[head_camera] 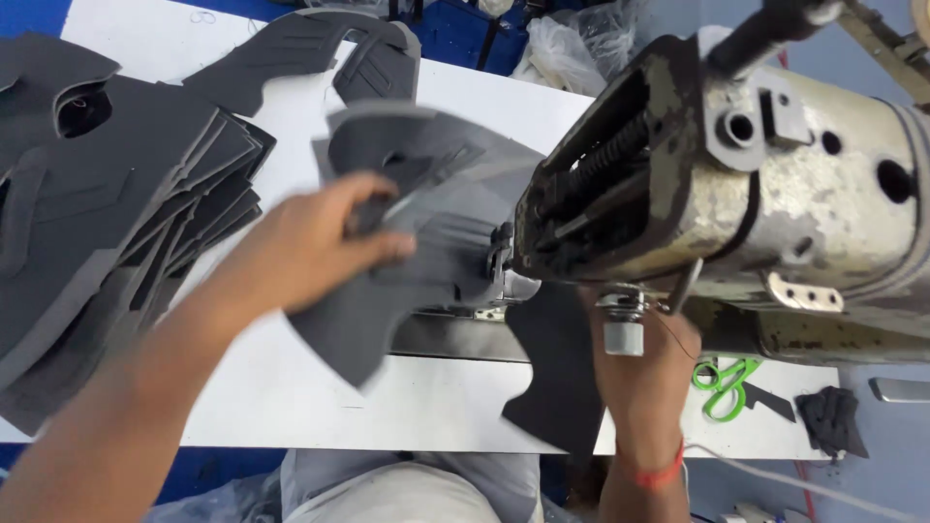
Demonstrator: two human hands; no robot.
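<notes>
1. My left hand (310, 247) is closed on a grey cut panel (426, 223), thumb over its top face, holding it up just left of the sewing machine head (736, 184); the lift keeps the piece free of the counter (320, 387)
2. The panel's right edge sits at the needle area (499, 261), under the front of the machine head, so the seam line lies where the stitching happens
3. My right hand (644, 363) is below the machine head, largely hidden behind a small thread spool (623, 334); it seems to press a dark panel (562, 378) that hangs over the counter edge, but I cannot tell whether the fingers are curled or flat
4. Stack of grey cut pieces (116, 223) lies far left of the machine head, fanned out, within the left arm's reach
5. Green-handled scissors (722, 383) lie below the machine head on its right side, near my right hand
</notes>
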